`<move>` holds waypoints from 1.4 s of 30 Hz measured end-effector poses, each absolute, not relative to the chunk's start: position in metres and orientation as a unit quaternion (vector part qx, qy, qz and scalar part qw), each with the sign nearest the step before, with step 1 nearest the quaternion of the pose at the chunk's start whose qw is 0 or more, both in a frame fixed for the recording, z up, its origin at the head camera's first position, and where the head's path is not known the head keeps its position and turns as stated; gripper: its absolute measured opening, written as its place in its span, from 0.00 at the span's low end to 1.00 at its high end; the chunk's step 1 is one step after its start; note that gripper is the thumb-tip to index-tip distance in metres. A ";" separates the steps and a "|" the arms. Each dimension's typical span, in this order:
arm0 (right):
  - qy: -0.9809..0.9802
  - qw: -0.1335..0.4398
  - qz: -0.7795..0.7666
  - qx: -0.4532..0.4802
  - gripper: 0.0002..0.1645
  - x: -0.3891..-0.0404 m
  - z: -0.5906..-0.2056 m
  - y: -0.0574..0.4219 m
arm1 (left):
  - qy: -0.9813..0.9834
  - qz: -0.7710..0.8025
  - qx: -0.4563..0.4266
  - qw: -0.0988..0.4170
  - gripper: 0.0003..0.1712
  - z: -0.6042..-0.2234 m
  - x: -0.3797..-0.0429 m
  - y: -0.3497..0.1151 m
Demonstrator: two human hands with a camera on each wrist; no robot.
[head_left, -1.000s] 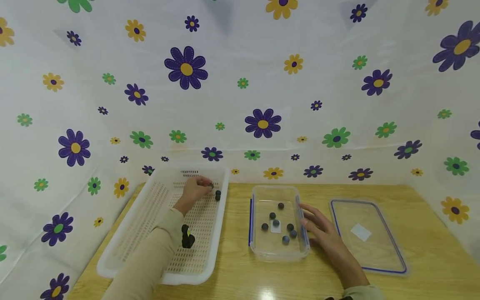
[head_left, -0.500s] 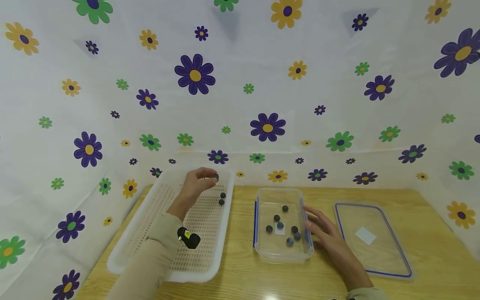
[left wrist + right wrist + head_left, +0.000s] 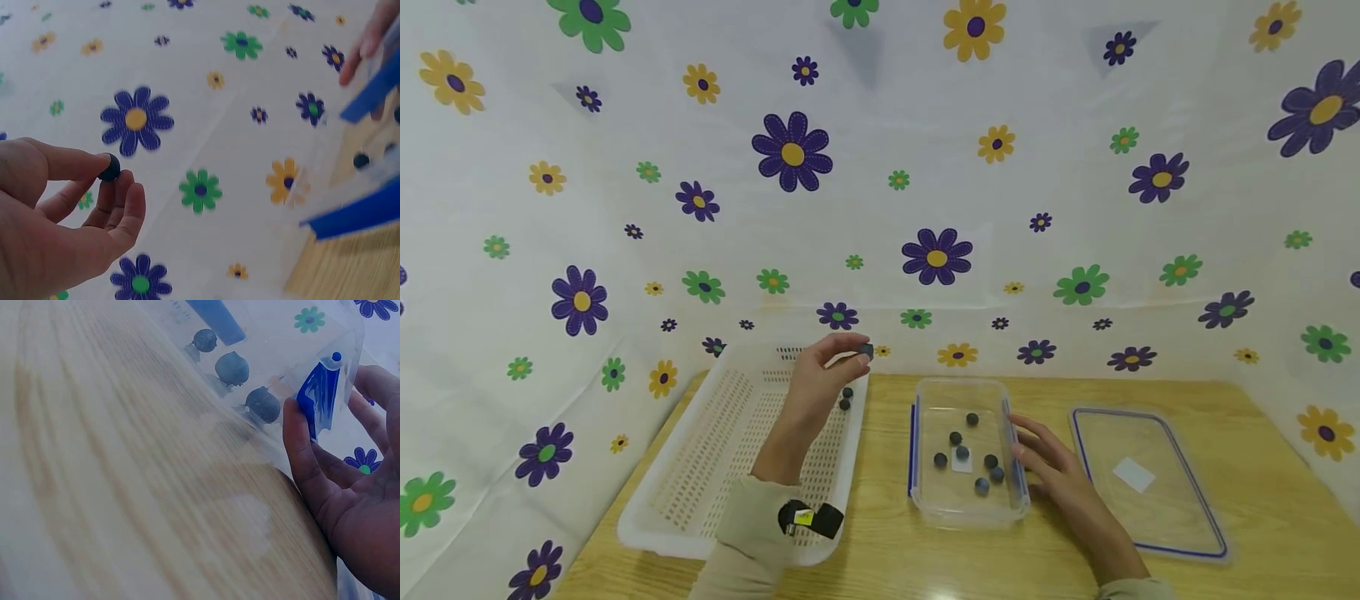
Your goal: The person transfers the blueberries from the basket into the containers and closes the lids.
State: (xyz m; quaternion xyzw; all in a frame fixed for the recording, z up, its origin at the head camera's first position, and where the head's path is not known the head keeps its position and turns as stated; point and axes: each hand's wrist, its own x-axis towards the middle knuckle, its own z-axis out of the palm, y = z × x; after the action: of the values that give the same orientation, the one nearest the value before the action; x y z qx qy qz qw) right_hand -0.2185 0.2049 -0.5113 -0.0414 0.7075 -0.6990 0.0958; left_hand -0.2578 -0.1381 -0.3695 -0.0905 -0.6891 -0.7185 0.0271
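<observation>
My left hand (image 3: 817,385) pinches one blueberry (image 3: 110,167) between thumb and fingertips, raised over the far right corner of the white slotted basket (image 3: 662,467). Two blueberries (image 3: 846,398) lie inside that basket, near its right wall. To the right, a clear plastic box (image 3: 964,513) with blue latches holds several blueberries (image 3: 982,485) on its bottom. My right hand (image 3: 1060,472) rests against the box's right side, its fingers fairly straight. In the right wrist view, the thumb lies at the blue latch (image 3: 320,394).
A clear lid (image 3: 1176,500) with a blue seal and a white label lies on the wooden table (image 3: 880,533), right of the right hand. Behind the table hangs a white flowered cloth (image 3: 850,200). The left wrist wears a black strap (image 3: 811,518).
My left hand has picked a blueberry up from the basket, lifted it and carried it right, to the basket's far right corner. The right hand has stayed at the box's side.
</observation>
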 end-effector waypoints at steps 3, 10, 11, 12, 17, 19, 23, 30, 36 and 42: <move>0.704 0.098 -0.702 -0.043 0.35 -0.218 -0.511 0.204 | -0.667 -0.737 -0.102 0.036 0.16 -0.367 -0.245 -0.123; 0.702 0.094 -0.705 -0.047 0.34 -0.218 -0.512 0.205 | -0.644 -0.754 -0.090 0.094 0.15 -0.365 -0.215 -0.084; 0.701 0.096 -0.705 -0.048 0.34 -0.218 -0.512 0.206 | -0.642 -0.756 -0.083 0.098 0.15 -0.367 -0.212 -0.079; 0.700 0.096 -0.706 -0.049 0.34 -0.217 -0.513 0.205 | -0.638 -0.760 -0.078 0.100 0.15 -0.370 -0.208 -0.074; 0.700 0.097 -0.706 -0.047 0.34 -0.216 -0.513 0.204 | -0.615 -0.780 -0.070 0.096 0.15 -0.384 -0.201 -0.054; 0.701 0.099 -0.704 -0.044 0.34 -0.216 -0.512 0.204 | -0.602 -0.790 -0.064 0.096 0.15 -0.392 -0.199 -0.048; 0.702 0.101 -0.703 -0.051 0.34 -0.216 -0.512 0.205 | -0.588 -0.801 -0.055 0.098 0.15 -0.409 -0.200 -0.037; 0.706 0.096 -0.699 -0.064 0.34 -0.218 -0.513 0.207 | -0.583 -0.805 -0.069 0.085 0.14 -0.441 -0.208 -0.025; 0.709 0.099 -0.696 -0.057 0.34 -0.217 -0.513 0.207 | -0.595 -0.799 -0.060 0.055 0.13 -0.464 -0.213 -0.021; 0.705 0.097 -0.700 -0.057 0.34 -0.216 -0.511 0.205 | -0.622 -0.775 -0.096 0.055 0.13 -0.468 -0.213 -0.021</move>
State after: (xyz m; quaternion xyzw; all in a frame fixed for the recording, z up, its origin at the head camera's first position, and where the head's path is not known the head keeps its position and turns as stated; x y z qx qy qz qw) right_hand -0.2162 0.2046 -0.5115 -0.0574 0.7051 -0.7002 0.0966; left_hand -0.2132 -0.0210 -0.4681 -0.0957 -0.6222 -0.7750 0.0546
